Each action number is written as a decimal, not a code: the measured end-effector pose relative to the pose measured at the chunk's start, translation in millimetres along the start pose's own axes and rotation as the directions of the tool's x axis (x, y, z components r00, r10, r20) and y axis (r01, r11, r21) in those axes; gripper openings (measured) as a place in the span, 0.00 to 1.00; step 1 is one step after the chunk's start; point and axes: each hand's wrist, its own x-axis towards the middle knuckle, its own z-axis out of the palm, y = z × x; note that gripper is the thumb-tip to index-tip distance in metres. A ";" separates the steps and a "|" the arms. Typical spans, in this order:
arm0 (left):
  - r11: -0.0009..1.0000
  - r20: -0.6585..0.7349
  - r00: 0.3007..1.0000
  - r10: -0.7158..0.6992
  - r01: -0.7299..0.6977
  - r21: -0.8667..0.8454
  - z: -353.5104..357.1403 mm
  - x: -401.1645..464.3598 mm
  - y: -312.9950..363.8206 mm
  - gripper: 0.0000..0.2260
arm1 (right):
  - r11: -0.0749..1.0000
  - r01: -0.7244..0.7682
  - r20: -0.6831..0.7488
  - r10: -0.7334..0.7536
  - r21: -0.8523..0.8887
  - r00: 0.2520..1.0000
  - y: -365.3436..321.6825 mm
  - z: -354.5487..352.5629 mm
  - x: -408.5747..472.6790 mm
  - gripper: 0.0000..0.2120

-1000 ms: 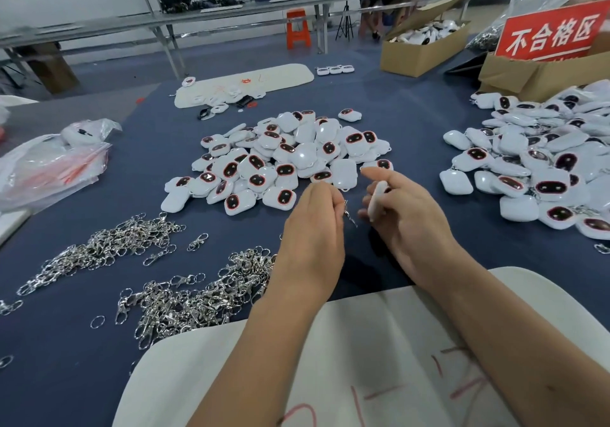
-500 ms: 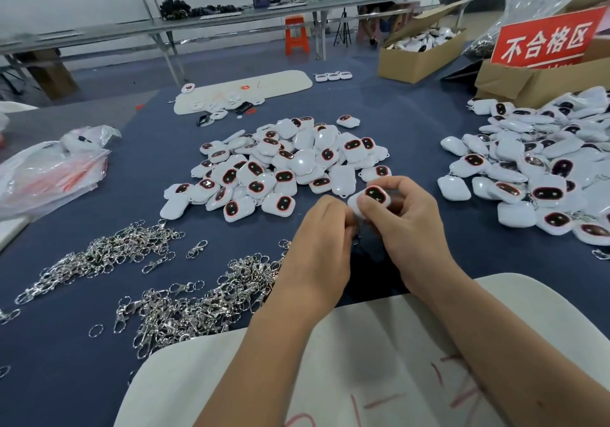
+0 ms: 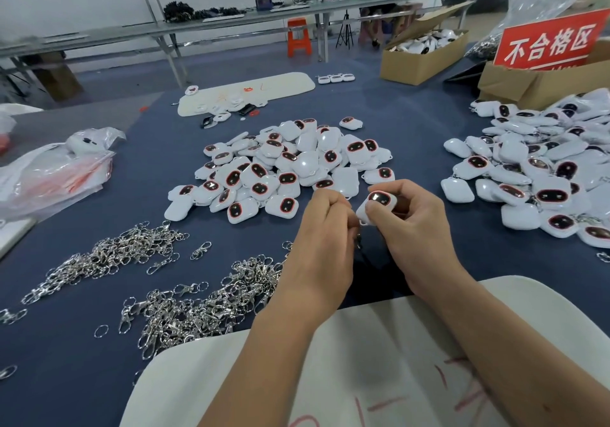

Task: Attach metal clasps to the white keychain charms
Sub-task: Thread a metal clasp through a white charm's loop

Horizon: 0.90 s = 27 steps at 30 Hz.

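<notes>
From the head view, the right hand (image 3: 416, 228) pinches a white charm (image 3: 376, 206), dark face up, its small loop at the lower left corner pointing toward the left hand (image 3: 325, 238). That hand, just beside, has its fingers curled on a metal clasp (image 3: 358, 241) hanging below; loop and clasp nearly meet.

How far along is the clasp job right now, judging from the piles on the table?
Done, apparently: the right pile of charms, where bits of metal show among them. In hand: the right hand grips one charm while the left hand pinches a clasp at its lower corner; whether it is hooked on cannot be told. Left: the centre pile and the loose clasps.
</notes>
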 end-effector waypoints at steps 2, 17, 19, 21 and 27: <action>1.000 0.015 1.000 -0.009 0.009 -0.002 0.0 -0.4 1.1 0.05 | 1.000 0.010 -0.002 -0.010 -0.014 1.000 -0.5 0.2 -0.2 0.07; 0.999 0.010 1.000 -0.023 0.023 -0.044 2.9 -0.8 2.0 0.08 | 0.993 0.092 -0.025 -0.094 -0.069 0.995 -1.6 2.5 -3.0 0.08; 0.997 0.003 0.999 -0.046 0.046 -0.061 3.8 -1.6 2.9 0.09 | 0.989 0.118 -0.035 -0.121 -0.090 0.992 -0.8 3.4 -3.0 0.08; 0.993 0.002 0.997 -0.083 0.083 -0.080 4.9 -2.3 3.0 0.11 | 0.987 0.137 -0.038 -0.141 -0.089 0.989 0.2 3.5 -3.6 0.08; 0.973 0.039 0.973 -0.229 0.231 -0.033 4.1 -5.2 4.1 0.05 | 0.985 0.151 -0.025 -0.153 -0.078 0.988 1.7 4.6 -4.5 0.08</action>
